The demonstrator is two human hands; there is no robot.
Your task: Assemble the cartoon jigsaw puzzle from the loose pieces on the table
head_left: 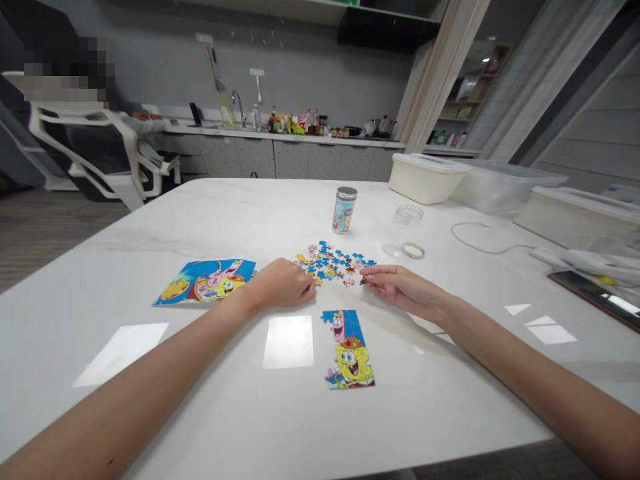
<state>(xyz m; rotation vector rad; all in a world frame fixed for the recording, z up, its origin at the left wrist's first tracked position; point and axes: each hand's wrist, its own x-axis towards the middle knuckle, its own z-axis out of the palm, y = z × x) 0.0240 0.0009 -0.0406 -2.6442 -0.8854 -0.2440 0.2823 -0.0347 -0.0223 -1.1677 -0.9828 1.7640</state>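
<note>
Loose jigsaw puzzle pieces point(330, 265) lie in a scattered pile on the white table. My left hand point(283, 283) rests at the pile's left edge, fingers curled under; whatever they hold, if anything, is hidden. On the pile's right side, my right hand point(400, 288) has its fingertips together at a small dark puzzle piece point(363, 281). Nearer to me lies a joined puzzle section point(350, 350) showing a yellow and a pink cartoon character, its left edge uneven. A printed picture sheet point(205, 280) lies left, partly behind my left hand and forearm.
Behind the pile stands a cartoon-printed can point(345, 210) with a metal lid. A clear jar point(403, 227) and a ring-shaped lid point(413, 250) are right of it. Plastic boxes point(425, 179), a cable point(480, 248) and a phone-like dark slab point(595, 300) line the right side. A person sits at far left.
</note>
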